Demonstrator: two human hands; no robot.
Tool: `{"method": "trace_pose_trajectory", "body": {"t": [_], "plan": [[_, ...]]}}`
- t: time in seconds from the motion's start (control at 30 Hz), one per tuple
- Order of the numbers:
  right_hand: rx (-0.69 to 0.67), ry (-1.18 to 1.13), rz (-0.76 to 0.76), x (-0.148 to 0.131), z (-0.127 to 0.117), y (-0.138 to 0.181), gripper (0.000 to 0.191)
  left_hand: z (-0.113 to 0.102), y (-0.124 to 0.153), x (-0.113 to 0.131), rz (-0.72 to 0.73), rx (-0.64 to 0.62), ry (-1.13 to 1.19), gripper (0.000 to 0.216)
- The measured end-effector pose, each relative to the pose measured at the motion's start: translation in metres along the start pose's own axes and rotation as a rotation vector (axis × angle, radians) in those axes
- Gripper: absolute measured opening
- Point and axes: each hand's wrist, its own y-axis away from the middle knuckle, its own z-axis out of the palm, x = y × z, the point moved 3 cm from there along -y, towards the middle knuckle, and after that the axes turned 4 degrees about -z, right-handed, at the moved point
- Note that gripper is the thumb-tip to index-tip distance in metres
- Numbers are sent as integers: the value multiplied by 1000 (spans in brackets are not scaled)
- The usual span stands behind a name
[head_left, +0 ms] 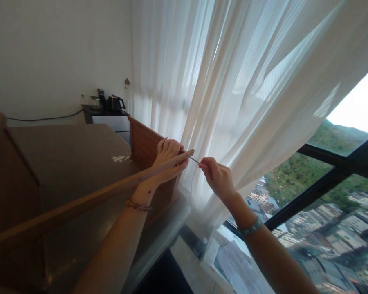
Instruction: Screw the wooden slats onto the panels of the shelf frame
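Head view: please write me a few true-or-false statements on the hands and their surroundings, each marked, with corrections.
1. The left hand holds the long, light-brown wooden bar near its end. True.
2. The right hand grips a thin, straight metal shaft that meets the bar near that end. True.
3. Both wrists are bare. False: the left wears a thin bracelet, the right a grey-green band.
4. A black, handled jug stands on the dark-topped white cabinet. True.
5. Nothing outdoors shows. False: green trees and buildings appear beyond the sheer white curtain.
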Motion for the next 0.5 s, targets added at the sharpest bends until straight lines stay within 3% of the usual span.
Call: {"method": "trace_pose_trajectory", "body": {"t": [0.13,0.37,0.5], "plan": [[-8,-2,25,-7,3,-1,32,4,1,-3,2,69,45,15],[-32,-401,472,-30,9,-2,44,4,1,-2,8,64,69,15],[2,-648,616,-38,9,-4,50,7,2,-5,38,88,55,16]]}}
